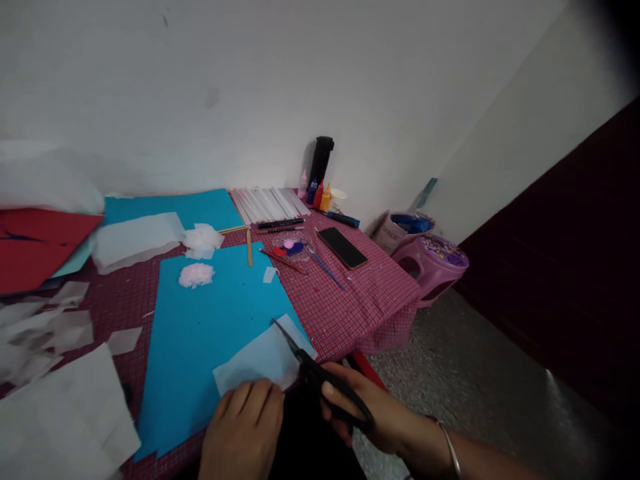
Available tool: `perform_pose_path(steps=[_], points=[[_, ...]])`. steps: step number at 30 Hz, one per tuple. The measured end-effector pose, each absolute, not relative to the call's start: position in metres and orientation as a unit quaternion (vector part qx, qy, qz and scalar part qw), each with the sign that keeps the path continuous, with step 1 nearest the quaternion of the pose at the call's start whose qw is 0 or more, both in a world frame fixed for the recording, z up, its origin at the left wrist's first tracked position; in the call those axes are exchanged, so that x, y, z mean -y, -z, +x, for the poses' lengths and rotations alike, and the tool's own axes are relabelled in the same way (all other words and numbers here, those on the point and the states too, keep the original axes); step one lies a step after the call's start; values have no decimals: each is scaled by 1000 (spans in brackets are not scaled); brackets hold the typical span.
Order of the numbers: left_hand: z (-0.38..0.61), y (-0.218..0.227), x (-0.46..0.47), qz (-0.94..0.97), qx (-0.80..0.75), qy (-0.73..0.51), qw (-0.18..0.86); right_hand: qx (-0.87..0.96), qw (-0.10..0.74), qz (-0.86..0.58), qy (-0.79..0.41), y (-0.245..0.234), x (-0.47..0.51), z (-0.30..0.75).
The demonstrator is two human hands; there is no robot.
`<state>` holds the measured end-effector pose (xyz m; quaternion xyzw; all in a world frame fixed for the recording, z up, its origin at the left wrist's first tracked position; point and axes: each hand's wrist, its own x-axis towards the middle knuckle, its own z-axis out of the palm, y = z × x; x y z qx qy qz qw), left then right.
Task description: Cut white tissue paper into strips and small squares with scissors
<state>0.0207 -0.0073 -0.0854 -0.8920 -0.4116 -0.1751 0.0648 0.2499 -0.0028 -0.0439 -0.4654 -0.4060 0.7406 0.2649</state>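
Note:
My right hand (pixel 367 403) grips black-handled scissors (pixel 311 369), fingers in the handle loops. Their blades point up and left across a thin white sheet of paper (pixel 265 357) at the front of a blue sheet (pixel 207 333). At the paper's near edge, my left hand (pixel 245 427) is closed with its fingers curled over it; the thumb is hidden. Farther back on the blue sheet lies a pale pink fluffy clump (pixel 197 275). A small white paper scrap (pixel 270 275) rests by the blue sheet's right edge.
Cut white pieces (pixel 73 330) and red paper (pixel 43 243) lie left. Behind are white strips (pixel 267 205), paint bottles (pixel 319 195) and a paint palette (pixel 290 247). A phone (pixel 343 247) lies on the checked cloth (pixel 360 303). A pink stool (pixel 425 267) stands beyond the table's right edge.

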Motion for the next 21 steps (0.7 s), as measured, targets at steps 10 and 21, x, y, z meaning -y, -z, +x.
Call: perform_pose_path(steps=[10, 21], points=[[30, 64, -8, -815, 482, 317, -50, 350, 274, -394, -805, 51, 1, 258], [27, 61, -20, -751, 511, 418, -18, 421, 201, -378, -799, 31, 22, 290]])
